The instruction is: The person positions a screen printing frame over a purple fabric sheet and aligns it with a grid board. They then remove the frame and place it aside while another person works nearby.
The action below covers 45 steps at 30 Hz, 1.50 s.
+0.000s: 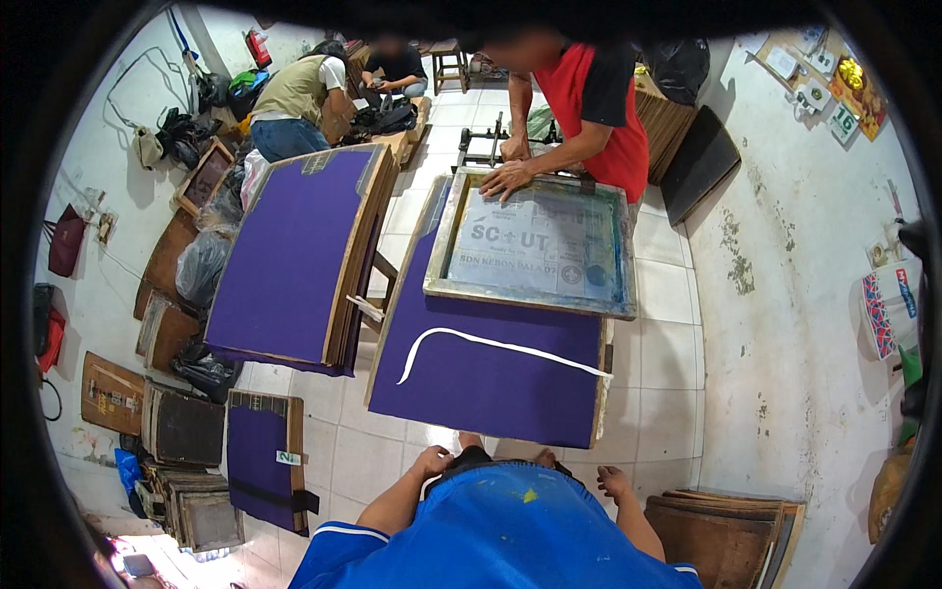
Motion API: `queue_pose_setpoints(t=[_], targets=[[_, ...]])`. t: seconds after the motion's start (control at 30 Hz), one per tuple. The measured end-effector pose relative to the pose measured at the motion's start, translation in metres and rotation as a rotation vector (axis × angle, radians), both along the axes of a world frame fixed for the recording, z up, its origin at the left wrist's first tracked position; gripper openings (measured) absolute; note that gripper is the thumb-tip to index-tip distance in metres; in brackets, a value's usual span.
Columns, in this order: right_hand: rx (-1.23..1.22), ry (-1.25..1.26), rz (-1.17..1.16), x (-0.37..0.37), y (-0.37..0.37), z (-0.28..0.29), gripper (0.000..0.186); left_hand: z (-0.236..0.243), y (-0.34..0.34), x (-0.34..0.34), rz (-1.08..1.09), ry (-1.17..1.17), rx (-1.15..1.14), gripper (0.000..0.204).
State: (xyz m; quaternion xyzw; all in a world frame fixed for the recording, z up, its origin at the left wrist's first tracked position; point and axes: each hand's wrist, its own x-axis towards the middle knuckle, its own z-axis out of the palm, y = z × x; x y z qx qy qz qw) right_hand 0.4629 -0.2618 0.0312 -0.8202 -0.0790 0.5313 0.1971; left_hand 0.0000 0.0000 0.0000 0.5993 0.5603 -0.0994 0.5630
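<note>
My left hand (pixel 432 461) hangs beside my body at the near side of the low board, fingers loosely bent and open, holding nothing. My right hand (pixel 613 481) hangs on the other side, loosely open and nothing visible in it. Before me lies a board covered in purple cloth (pixel 471 378), with a white strip (pixel 446 332) curving across it. On its far part rests a wooden-framed printing screen (pixel 535 245) with a printed mesh. A co-worker in a red and black shirt (pixel 608 108) leans over the screen, one hand (pixel 507 180) on its far left corner.
A stack of purple-covered boards (pixel 294 255) stands at left, a smaller purple-covered board (pixel 263 452) nearer. Wooden panels (pixel 721 535) lean at the lower right. Two more people sit at the back, one in a beige vest (pixel 292 93). Bags and frames line the left wall.
</note>
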Motion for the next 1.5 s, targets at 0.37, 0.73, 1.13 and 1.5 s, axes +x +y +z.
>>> queue_pose_setpoints(t=[0.37, 0.73, 1.13, 1.5], targets=[[0.007, -0.016, -0.005, 0.003, 0.001, -0.003, 0.057, -0.028, -0.001, -0.004, 0.005, -0.028, 0.027, 0.052], [0.01, -0.018, 0.001, 0.001, -0.002, 0.0, 0.057, -0.025, -0.001, -0.003, -0.015, -0.019, 0.055, 0.052], [0.045, 0.044, -0.031, 0.009, -0.01, -0.02, 0.048, -0.037, -0.003, -0.004, -0.018, -0.037, 0.075, 0.052], [0.047, 0.051, -0.017, 0.012, -0.008, -0.02, 0.046, -0.024, -0.005, 0.0, -0.006, -0.034, 0.052, 0.05]])
